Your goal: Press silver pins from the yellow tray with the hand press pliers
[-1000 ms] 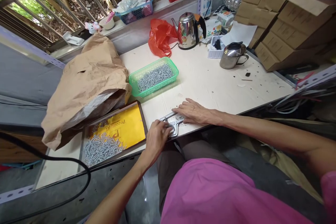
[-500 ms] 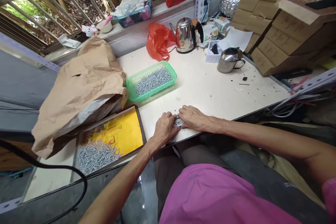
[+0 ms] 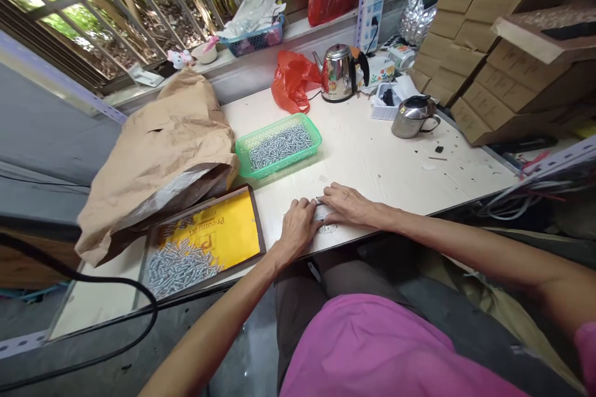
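My left hand [image 3: 298, 223] is closed at the table's front edge, its fingers around one end of a small flat grey piece [image 3: 320, 212]. From the other side my right hand [image 3: 347, 205] pinches the same piece with thumb and fingertips. Most of the piece is hidden by the fingers, so its exact kind cannot be made out. Dark printed marks [image 3: 327, 229] show on the tabletop just below it. Left of my hands, a shallow tray [image 3: 259, 229] with a yellow sheet holds a heap of small silvery metal pins. Beyond, a green plastic basket [image 3: 279, 172] contains many similar pins.
A large crumpled brown paper bag [image 3: 162, 130] lies behind the tray. Farther back are a red plastic bag [image 3: 291, 84], a steel kettle [image 3: 337, 74] and a small steel pot [image 3: 410, 121]. Cardboard boxes [image 3: 516, 87] are stacked at the right. A black cable [image 3: 151, 322] loops at lower left.
The camera has turned slightly left, so the table things sit farther right in view. Both hands, still on the grey piece, have shifted a little away from the front edge, uncovering the printed marks.
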A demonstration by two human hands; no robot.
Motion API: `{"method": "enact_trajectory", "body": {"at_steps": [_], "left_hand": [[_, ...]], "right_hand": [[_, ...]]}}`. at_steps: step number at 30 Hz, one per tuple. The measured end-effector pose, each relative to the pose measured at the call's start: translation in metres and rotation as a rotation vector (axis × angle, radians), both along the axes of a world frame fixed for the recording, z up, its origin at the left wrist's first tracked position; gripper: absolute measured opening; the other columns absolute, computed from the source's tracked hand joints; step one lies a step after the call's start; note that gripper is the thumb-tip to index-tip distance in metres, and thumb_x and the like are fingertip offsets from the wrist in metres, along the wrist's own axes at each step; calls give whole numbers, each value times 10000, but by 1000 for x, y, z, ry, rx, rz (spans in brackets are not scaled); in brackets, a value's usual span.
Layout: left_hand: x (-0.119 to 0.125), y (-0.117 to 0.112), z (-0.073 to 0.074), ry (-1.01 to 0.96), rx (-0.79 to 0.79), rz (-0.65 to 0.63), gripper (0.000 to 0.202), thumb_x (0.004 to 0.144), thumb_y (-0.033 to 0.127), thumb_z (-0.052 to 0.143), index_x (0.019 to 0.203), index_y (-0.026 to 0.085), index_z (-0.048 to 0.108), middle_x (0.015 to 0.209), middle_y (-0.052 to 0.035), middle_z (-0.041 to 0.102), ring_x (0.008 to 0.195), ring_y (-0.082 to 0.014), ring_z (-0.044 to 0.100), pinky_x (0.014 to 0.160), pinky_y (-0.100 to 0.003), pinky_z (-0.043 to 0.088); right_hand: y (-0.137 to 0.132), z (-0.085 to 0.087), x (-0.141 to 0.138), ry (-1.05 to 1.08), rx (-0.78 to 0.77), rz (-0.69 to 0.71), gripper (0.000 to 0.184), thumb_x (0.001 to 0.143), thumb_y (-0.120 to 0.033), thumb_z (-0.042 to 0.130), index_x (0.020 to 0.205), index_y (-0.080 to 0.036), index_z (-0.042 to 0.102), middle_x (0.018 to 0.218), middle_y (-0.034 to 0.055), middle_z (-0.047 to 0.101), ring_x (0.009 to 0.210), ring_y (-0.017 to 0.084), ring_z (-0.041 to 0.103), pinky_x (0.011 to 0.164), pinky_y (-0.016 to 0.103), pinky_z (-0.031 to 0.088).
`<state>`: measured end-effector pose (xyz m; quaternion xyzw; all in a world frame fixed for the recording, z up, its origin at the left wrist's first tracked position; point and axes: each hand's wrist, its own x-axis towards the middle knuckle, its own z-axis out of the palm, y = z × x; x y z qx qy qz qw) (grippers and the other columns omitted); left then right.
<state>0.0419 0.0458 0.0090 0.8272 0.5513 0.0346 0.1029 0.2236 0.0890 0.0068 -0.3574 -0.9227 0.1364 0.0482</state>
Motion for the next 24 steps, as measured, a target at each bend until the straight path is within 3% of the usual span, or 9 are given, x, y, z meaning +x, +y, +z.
{"method": "enact_trajectory", "body": {"at_steps": [2,4,7,11,14,17,20,22,24], "left_hand": [[1,-16,-8,-79,74,22,335,892,250,549,1220,179,543,1268,-119,554,1167,-265,499,939,-424,469],[4,-33,-18,-165,136,15,339,912,202,501,1250,171,521,1373,-134,496,1294,-273,427,1031,-460,418],[11,-54,-30,-252,146,-14,315,947,227,446,1246,176,529,1354,-127,538,1326,-270,426,1090,-500,364],[19,-63,-37,-292,140,-8,326,957,262,441,1256,160,521,1314,-138,578,1310,-271,462,1114,-529,330],[22,-68,-37,-310,161,-4,391,945,299,475,1296,128,492,1364,-167,535,1353,-302,405,1108,-535,342],[21,-85,-31,-379,188,-79,368,943,312,483,1270,148,524,1365,-147,537,1343,-292,419,1090,-504,383],[4,-106,-16,-460,208,-145,236,947,252,465,1112,189,623,1158,-100,655,1139,-223,582,984,-392,483],[-20,-110,-5,-448,252,-36,211,946,218,458,1031,205,650,1006,-77,677,976,-191,616,885,-346,512],[-53,-102,6,-371,324,176,220,947,217,450,1011,209,660,955,-77,662,914,-193,598,838,-345,507]], "right_hand": [[1,-1,4,40,16,33,465,852,-494,610,1112,-109,626,987,131,605,948,242,512,831,336,400],[7,-5,6,58,22,49,384,918,-435,529,1092,-110,637,985,130,610,935,227,513,857,340,393],[23,-13,5,72,36,6,236,950,-263,481,978,-116,663,962,115,619,907,206,510,838,321,386],[46,-15,-6,88,37,-35,192,927,-234,516,909,-121,671,942,100,621,904,203,507,825,319,381],[43,-8,-22,52,54,-52,201,921,-200,508,985,-120,681,993,114,617,924,207,507,816,321,375],[20,3,-44,44,71,161,223,911,-211,516,1053,-181,686,1035,102,603,916,203,500,773,316,366],[-8,10,-63,10,84,486,161,882,-283,567,912,-209,707,963,89,592,895,213,480,725,324,350],[-20,10,-72,-14,116,589,175,875,-302,576,801,-187,685,915,90,578,882,215,472,712,330,346],[-26,7,-79,-37,167,631,183,883,-257,552,756,-171,653,904,89,570,875,211,472,712,335,349]]}}
